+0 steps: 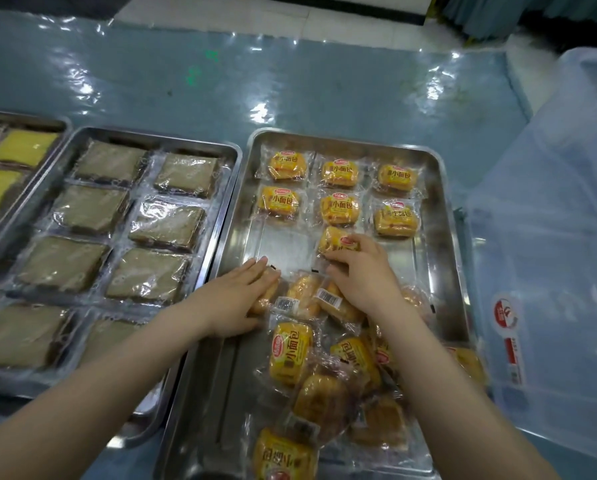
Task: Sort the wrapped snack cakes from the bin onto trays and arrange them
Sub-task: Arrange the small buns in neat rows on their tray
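at far left a tray of yellow cakes [20,148] is cut off by the edge. beside it brown wrapped cakes [167,226] are laid in rows on a steel tray [227,150]. the left hand [241,299] is laid flat, fingers straight and together, on a wrapped snack cake [264,299] in the right tray [442,258]. another snack cake [337,241] is gripped by the curled fingers of the right hand [361,271], below two neat rows. a clear bin [550,237] is seen at right on the blue surface [290,84].
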A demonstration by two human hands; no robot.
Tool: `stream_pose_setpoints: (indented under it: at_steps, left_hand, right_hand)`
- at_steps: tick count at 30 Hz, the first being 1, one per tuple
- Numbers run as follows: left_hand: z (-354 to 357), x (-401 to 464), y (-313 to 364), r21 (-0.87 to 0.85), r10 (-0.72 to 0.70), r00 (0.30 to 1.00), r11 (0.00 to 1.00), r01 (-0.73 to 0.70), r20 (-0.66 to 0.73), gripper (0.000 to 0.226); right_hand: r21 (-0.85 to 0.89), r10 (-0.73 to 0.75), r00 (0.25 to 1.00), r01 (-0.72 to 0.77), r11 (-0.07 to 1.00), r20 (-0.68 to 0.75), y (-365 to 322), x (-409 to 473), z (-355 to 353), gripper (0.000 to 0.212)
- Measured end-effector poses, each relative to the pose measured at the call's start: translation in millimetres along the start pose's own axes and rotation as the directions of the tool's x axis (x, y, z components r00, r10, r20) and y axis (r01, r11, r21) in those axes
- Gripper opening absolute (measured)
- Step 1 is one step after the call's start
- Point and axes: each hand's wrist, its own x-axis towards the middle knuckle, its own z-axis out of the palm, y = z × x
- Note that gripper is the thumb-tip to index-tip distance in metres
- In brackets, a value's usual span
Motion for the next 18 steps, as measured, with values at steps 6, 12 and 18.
stream_pose_setpoints:
  at_steps: [6, 12, 18]
  left_hand:
    - [-9.1, -6.2, 2.1, -0.556, -0.247, 0.919, 0.83, 0.037, -0.308, 0.046]
    - [-40.5, -16.3, 9.1, -0.986, -0.554, 0.821, 0.006, -0.164, -0.14, 0.019]
    - [-45.4, -21.9, 22.1, -0.96, -0.563, 0.812, -0.109, -0.258, -0.155, 0.047]
  right_hand:
    - [0.204, -0.016, 0.99, 0.044, 0.978, -0.137, -11.6, -4.9, 0.6, 0.028]
    - [0.56, -0.103, 0.995, 0.093, 0.823, -0.013, -50.2, -5.3, -3.4, 0.035]
    - [0.813, -0.023, 0.997, -0.046, 0.58, 0.073, -67.8, -9.7, -2.7, 0.015]
